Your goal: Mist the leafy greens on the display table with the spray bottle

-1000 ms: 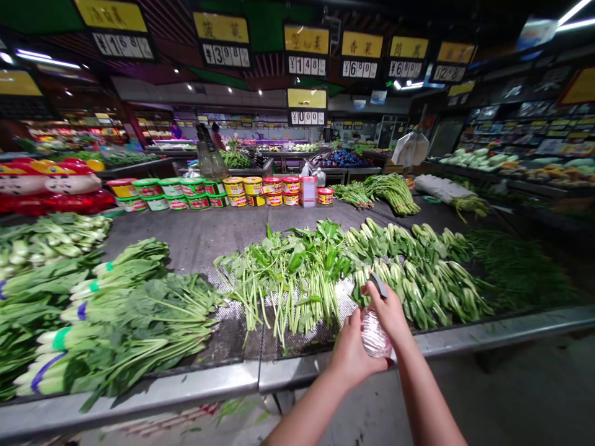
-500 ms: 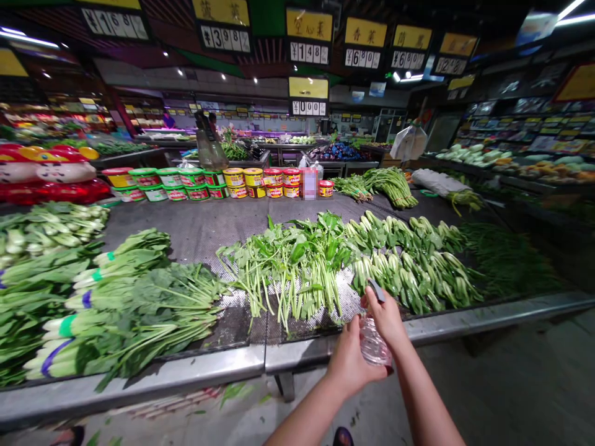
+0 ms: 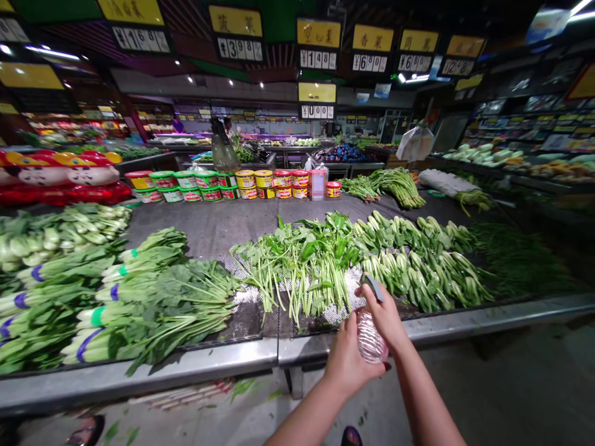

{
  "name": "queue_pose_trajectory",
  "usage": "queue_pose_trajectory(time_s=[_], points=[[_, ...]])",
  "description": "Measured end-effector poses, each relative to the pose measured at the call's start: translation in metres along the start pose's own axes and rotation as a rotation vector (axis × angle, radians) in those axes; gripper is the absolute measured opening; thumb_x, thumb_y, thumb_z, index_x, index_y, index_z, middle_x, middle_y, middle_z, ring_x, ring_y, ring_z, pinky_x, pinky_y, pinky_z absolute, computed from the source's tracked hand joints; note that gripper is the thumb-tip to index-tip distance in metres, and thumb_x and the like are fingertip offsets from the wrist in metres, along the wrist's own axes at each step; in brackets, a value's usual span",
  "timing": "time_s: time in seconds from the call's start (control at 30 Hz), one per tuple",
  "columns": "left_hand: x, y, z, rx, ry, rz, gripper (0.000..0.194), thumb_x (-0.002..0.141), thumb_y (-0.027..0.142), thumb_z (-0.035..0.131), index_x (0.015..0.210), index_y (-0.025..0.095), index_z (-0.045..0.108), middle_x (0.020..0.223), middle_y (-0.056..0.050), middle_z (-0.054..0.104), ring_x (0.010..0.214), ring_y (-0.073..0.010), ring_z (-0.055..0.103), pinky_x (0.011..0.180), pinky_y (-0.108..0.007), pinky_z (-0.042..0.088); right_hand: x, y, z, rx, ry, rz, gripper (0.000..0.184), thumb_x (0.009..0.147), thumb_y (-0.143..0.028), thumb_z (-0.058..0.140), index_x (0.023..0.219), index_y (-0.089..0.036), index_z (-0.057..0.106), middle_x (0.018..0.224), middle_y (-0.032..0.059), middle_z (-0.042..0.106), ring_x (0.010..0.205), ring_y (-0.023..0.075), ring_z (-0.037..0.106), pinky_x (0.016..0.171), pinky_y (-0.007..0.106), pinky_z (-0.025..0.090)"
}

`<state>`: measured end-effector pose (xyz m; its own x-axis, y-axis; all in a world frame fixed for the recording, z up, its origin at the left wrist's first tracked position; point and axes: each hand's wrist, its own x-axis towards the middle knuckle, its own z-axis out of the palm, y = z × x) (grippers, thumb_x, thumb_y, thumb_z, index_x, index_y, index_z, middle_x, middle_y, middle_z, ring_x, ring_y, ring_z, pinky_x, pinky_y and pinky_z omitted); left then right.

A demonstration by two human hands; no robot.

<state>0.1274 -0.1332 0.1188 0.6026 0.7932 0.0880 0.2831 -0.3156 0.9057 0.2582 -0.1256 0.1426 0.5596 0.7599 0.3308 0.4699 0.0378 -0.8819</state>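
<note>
A clear ribbed spray bottle (image 3: 370, 339) is held in front of the vegetable stand, over its front edge. My left hand (image 3: 346, 354) wraps around the bottle's body from the left. Up at the grey spray head, my right hand (image 3: 382, 313) is closed, its fingers partly hidden. Just beyond the bottle lie long-stemmed leafy greens (image 3: 311, 266), their stems toward me. Small bok choy heads (image 3: 418, 272) are laid in rows to the right of them, with a wet shine. Whether any spray leaves the nozzle I cannot tell.
Spinach-like greens (image 3: 186, 297) and banded bundles (image 3: 88, 344) cover the stand's left side. Stacked plastic tubs (image 3: 204, 183) line its back, beside long green bunches (image 3: 397, 188). A metal rail (image 3: 223, 361) edges the front. Price signs (image 3: 317, 56) hang overhead. A sandalled foot (image 3: 86, 430) shows lower left.
The view has turned slightly left, so the stand appears shifted right. My hands keep the same hold on the spray bottle, whose body shows a little more clearly.
</note>
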Motion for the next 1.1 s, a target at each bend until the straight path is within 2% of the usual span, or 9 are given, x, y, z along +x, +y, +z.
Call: queue_pose_trajectory(time_s=[0.13,0.27,0.47,0.73,0.9,1.1], points=[[-0.013,-0.003,-0.007,-0.013,-0.021,-0.048,0.087,0.043,0.032,0.082,0.120,0.018,0.044,0.115,-0.011,0.055,0.100,-0.0289,0.054,0.086,-0.038,0.046,-0.011,0.001,0.010,-0.027,-0.085,0.075,0.048,0.083,-0.061,0.039,0.076,-0.017,0.059,0.071,0.0065,0.063,0.062,0.0178,0.056,0.060,0.029,0.044],[-0.024,-0.008,-0.014,-0.018,-0.035,-0.066,0.086,0.043,0.031,0.082,0.119,0.019,0.044,0.114,-0.010,0.056,0.099,-0.0282,0.054,0.085,-0.037,0.046,-0.022,0.001,0.019,-0.020,-0.096,0.121,0.047,0.082,-0.060,0.040,0.078,-0.018,0.059,0.068,0.0055,0.062,0.060,0.0181,0.055,0.059,0.030,0.044],[-0.033,-0.012,-0.025,-0.038,-0.027,-0.063,0.083,0.044,0.030,0.082,0.117,0.020,0.044,0.113,-0.009,0.055,0.098,-0.0275,0.055,0.085,-0.037,0.046,-0.030,-0.008,0.027,-0.018,-0.111,0.121,0.046,0.081,-0.060,0.041,0.080,-0.018,0.062,0.079,0.0076,0.067,0.070,0.0207,0.059,0.067,0.032,0.045],[-0.049,-0.014,-0.038,-0.080,-0.032,-0.061,0.086,0.046,0.030,0.082,0.120,0.018,0.041,0.114,-0.009,0.055,0.098,-0.0254,0.055,0.085,-0.034,0.046,-0.043,-0.021,0.040,-0.031,-0.131,0.091,0.046,0.082,-0.059,0.039,0.082,-0.018,0.061,0.071,0.0056,0.063,0.063,0.0200,0.057,0.061,0.032,0.043],[-0.057,-0.017,-0.045,-0.072,-0.024,-0.053,0.085,0.047,0.029,0.081,0.121,0.017,0.041,0.115,-0.009,0.056,0.101,-0.0256,0.055,0.088,-0.034,0.045,-0.048,-0.022,0.047,-0.048,-0.140,0.081,0.045,0.083,-0.059,0.039,0.072,-0.019,0.057,0.063,0.0039,0.060,0.057,0.0187,0.054,0.058,0.031,0.042],[-0.062,-0.019,-0.051,-0.055,-0.015,-0.097,0.095,0.046,0.032,0.081,0.128,0.017,0.036,0.120,-0.011,0.053,0.106,-0.0273,0.053,0.091,-0.034,0.043,-0.053,-0.029,0.053,-0.002,-0.141,0.108,0.045,0.081,-0.059,0.042,0.082,-0.018,0.061,0.078,0.0063,0.065,0.066,0.0199,0.058,0.061,0.031,0.045]])
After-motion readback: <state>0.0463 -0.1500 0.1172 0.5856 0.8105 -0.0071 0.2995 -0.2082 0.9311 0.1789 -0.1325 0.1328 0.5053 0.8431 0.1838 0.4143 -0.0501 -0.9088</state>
